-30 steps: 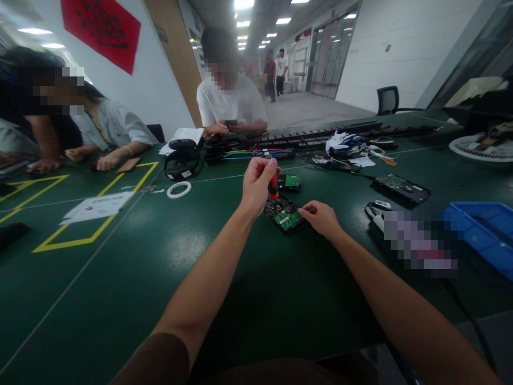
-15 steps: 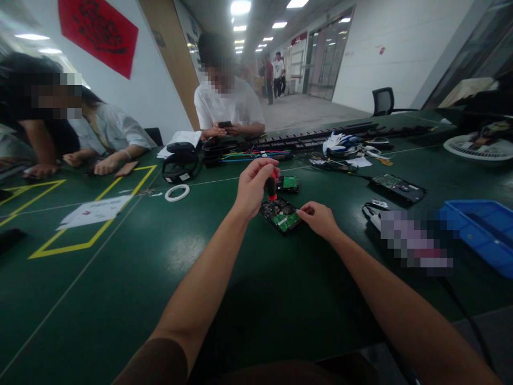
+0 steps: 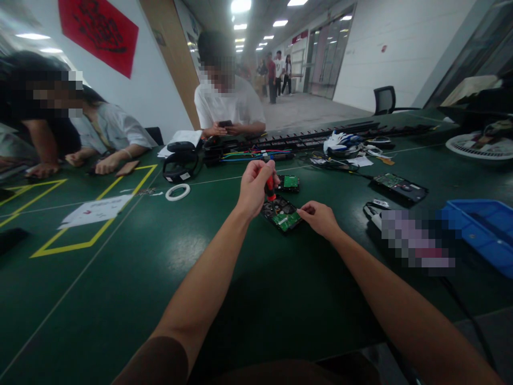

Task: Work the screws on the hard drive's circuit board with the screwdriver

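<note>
My left hand is closed round a red-and-black screwdriver held upright, its tip down on a hard drive that lies with its green circuit board facing up on the green table. My right hand rests at the drive's right edge, fingers curled and pinching against its corner. A second small drive with a green board lies just behind the first.
Another hard drive lies to the right, with a blue tray at the far right edge. A white tape ring, papers and yellow floor-tape lines lie to the left. Cables, gloves and seated people line the far side.
My left hand has shifted the screwdriver slightly on the drive; my right hand stays at the drive's edge. The view has barely moved.
</note>
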### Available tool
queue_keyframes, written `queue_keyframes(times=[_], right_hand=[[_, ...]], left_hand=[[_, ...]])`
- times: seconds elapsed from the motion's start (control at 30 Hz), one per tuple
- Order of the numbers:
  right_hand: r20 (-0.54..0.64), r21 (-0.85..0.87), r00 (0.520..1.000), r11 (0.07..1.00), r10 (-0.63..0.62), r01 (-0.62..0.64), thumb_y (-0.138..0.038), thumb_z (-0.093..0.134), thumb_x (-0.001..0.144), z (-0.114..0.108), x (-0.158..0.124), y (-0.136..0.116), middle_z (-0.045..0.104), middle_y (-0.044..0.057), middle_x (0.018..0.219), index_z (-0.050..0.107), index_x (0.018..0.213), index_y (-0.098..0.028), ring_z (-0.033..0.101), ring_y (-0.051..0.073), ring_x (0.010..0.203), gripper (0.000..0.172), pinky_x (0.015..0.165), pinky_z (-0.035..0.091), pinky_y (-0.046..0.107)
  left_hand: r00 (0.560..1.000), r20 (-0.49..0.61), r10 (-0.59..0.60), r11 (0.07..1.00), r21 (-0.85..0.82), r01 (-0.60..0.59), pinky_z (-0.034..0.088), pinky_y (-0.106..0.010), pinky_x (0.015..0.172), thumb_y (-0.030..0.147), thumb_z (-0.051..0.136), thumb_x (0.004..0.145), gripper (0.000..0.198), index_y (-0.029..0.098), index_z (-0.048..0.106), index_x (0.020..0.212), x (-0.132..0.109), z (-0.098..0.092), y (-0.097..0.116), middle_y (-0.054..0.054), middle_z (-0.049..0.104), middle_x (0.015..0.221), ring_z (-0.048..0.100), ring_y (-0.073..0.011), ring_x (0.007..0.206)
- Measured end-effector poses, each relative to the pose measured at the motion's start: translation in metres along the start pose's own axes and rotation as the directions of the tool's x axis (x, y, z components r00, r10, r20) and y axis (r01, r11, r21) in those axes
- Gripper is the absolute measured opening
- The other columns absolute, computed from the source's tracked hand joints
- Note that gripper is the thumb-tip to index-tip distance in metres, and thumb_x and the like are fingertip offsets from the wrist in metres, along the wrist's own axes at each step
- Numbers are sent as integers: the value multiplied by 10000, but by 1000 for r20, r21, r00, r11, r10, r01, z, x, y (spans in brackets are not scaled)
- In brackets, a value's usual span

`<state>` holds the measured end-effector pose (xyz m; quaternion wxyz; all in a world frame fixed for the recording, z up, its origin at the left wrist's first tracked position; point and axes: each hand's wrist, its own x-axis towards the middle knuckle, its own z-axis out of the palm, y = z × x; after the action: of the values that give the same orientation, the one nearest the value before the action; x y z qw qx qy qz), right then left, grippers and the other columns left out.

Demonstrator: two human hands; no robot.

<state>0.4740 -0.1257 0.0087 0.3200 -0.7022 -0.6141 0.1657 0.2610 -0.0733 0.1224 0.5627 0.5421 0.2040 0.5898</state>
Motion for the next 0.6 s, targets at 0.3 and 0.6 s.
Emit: queue_keyframes(times=[0.3,0.6], right_hand=[[2,-1,1000,1000,1,-1,-408,706,917,0,-1,0,770,24,866,743,885,-222,679,174,766,192,695,468,305],[15,2,1000,1000,18,-18,-420,710,914,0,1,-1,770,23,866,741,894,-221,679,172,761,203,677,468,299]], left_hand=[[999,-8,45,995,91,-44,492,-237,656,463,756,901,291,231,621,790,7,-11,-1,10,609,777,567,-99,691],[999,25,-26,995,101,23,543,-259,733,392,703,922,172,225,737,900,7,-18,5,-31,703,894,661,-129,804]])
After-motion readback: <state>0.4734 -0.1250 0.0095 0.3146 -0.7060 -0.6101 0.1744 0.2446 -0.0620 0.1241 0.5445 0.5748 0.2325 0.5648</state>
